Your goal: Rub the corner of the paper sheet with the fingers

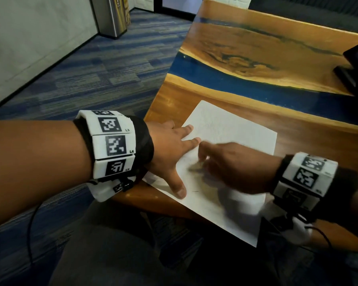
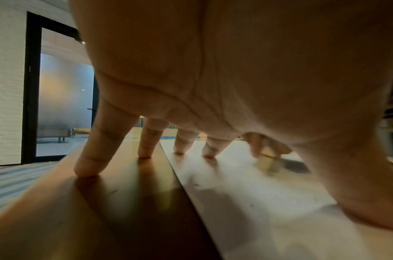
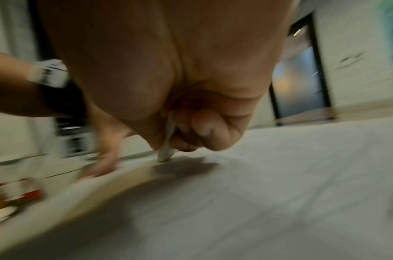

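Observation:
A white sheet of paper [image 1: 232,129] lies on the wood-and-blue-resin table [image 1: 246,44] near its front edge. My left hand [image 1: 170,153] presses it flat with straight, spread fingers. In the left wrist view two fingertips [image 2: 88,168] rest on the wood and two on the paper [image 2: 257,202]. My right hand [image 1: 225,162] is curled and pinches a small whitish eraser [image 1: 195,166] whose tip touches the sheet [image 3: 280,184]. The eraser [image 3: 166,153] sticks down from the fingers and is motion-blurred. Both wrists wear marker bands.
A dark device [image 1: 355,65] stands at the table's right edge. Blue striped carpet [image 1: 91,69] lies left of the table, with a metal bin [image 1: 112,15] by the wall. My dark-trousered legs [image 1: 122,254] are under the table's front edge.

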`<action>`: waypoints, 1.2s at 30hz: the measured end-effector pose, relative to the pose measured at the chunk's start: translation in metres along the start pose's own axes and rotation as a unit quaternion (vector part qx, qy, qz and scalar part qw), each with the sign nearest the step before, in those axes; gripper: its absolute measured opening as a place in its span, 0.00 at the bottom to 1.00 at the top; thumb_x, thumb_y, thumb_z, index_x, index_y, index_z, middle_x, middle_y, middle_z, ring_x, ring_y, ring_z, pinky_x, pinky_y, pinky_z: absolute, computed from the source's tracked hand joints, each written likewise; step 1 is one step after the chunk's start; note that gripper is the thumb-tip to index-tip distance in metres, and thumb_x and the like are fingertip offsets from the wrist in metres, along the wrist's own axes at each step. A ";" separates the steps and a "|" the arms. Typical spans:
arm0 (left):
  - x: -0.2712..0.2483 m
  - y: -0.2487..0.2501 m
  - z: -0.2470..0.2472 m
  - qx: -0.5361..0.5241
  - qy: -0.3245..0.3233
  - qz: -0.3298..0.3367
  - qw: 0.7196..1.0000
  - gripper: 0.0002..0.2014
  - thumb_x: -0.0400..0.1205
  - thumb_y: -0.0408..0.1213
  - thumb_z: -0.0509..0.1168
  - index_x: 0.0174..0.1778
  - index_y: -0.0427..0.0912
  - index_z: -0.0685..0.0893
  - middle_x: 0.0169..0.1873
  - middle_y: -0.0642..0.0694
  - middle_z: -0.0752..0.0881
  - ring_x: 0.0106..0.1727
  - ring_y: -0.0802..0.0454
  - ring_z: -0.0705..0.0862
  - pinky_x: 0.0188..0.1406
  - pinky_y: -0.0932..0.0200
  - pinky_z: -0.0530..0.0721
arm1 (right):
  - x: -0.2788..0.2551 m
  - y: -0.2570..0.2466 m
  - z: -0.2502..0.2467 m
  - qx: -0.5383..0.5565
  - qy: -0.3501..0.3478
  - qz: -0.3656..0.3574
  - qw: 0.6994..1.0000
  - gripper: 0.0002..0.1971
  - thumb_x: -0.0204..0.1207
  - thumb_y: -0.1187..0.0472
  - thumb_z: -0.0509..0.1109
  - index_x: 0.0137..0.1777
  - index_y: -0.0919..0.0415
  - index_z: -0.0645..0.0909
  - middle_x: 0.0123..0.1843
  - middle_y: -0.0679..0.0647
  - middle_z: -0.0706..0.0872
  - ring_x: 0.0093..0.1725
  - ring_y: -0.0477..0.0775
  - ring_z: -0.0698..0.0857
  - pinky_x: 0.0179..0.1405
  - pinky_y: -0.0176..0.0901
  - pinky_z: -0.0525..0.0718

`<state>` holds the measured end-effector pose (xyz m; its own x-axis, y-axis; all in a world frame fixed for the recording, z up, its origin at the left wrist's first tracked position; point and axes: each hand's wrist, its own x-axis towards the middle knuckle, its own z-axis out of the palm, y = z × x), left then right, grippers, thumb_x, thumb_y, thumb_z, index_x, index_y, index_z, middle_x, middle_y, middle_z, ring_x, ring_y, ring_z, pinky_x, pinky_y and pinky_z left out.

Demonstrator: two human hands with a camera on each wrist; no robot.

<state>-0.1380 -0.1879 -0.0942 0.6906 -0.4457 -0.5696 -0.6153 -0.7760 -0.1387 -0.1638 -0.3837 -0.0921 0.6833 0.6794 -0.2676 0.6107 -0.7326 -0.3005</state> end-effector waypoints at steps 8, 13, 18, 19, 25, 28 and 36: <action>0.001 0.003 -0.003 0.010 -0.009 -0.005 1.000 0.69 0.60 0.85 0.65 0.89 0.58 0.36 0.90 0.46 0.36 0.88 0.33 0.51 0.78 0.32 0.71 | 0.002 0.009 -0.005 -0.034 0.009 0.026 0.999 0.05 0.85 0.53 0.58 0.55 0.52 0.67 0.46 0.51 0.82 0.43 0.57 0.80 0.38 0.46 0.76; 0.003 0.001 -0.003 -0.001 -0.006 -0.002 1.000 0.68 0.60 0.85 0.65 0.88 0.63 0.33 0.90 0.45 0.35 0.87 0.31 0.52 0.77 0.34 0.72 | -0.007 -0.014 0.006 -0.009 -0.069 -0.079 0.994 0.05 0.85 0.53 0.59 0.57 0.52 0.71 0.47 0.50 0.82 0.43 0.53 0.81 0.44 0.49 0.81; 0.002 0.002 -0.002 -0.003 -0.009 0.000 1.000 0.66 0.60 0.84 0.65 0.87 0.67 0.33 0.90 0.45 0.35 0.88 0.30 0.50 0.74 0.32 0.72 | 0.003 0.013 -0.007 -0.024 0.014 0.039 0.999 0.06 0.84 0.52 0.59 0.56 0.51 0.68 0.46 0.50 0.82 0.43 0.57 0.80 0.45 0.53 0.82; 0.003 0.001 -0.003 -0.002 -0.009 0.002 1.000 0.66 0.61 0.84 0.65 0.86 0.67 0.33 0.90 0.44 0.35 0.88 0.30 0.49 0.75 0.32 0.72 | 0.000 0.004 -0.002 -0.011 -0.002 0.000 1.000 0.06 0.84 0.52 0.60 0.56 0.51 0.69 0.46 0.49 0.82 0.42 0.54 0.80 0.44 0.52 0.81; 0.003 0.001 -0.001 -0.006 -0.012 0.003 1.000 0.67 0.60 0.84 0.66 0.87 0.67 0.33 0.89 0.45 0.34 0.88 0.29 0.47 0.76 0.30 0.70 | 0.006 0.012 -0.009 -0.034 -0.022 0.039 0.998 0.05 0.84 0.52 0.59 0.56 0.51 0.70 0.47 0.52 0.84 0.43 0.57 0.81 0.44 0.53 0.82; 0.003 0.002 -0.001 -0.016 -0.015 0.001 1.000 0.66 0.60 0.83 0.67 0.86 0.69 0.33 0.89 0.45 0.34 0.88 0.28 0.47 0.77 0.30 0.69 | 0.004 0.009 -0.005 -0.037 0.005 0.010 0.999 0.06 0.84 0.53 0.59 0.57 0.52 0.69 0.46 0.53 0.83 0.41 0.58 0.81 0.42 0.56 0.82; 0.002 0.001 -0.002 -0.014 -0.016 0.003 1.000 0.66 0.59 0.83 0.68 0.84 0.72 0.32 0.89 0.45 0.35 0.87 0.29 0.48 0.76 0.27 0.71 | 0.006 0.015 -0.008 -0.066 0.027 0.040 0.997 0.07 0.85 0.51 0.56 0.57 0.53 0.68 0.48 0.52 0.81 0.42 0.59 0.79 0.41 0.51 0.79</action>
<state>-0.1365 -0.1906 -0.0945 0.6737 -0.4370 -0.5960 -0.6089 -0.7852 -0.1126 -0.1472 -0.3905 -0.0910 0.7498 0.6183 -0.2356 0.5985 -0.7856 -0.1569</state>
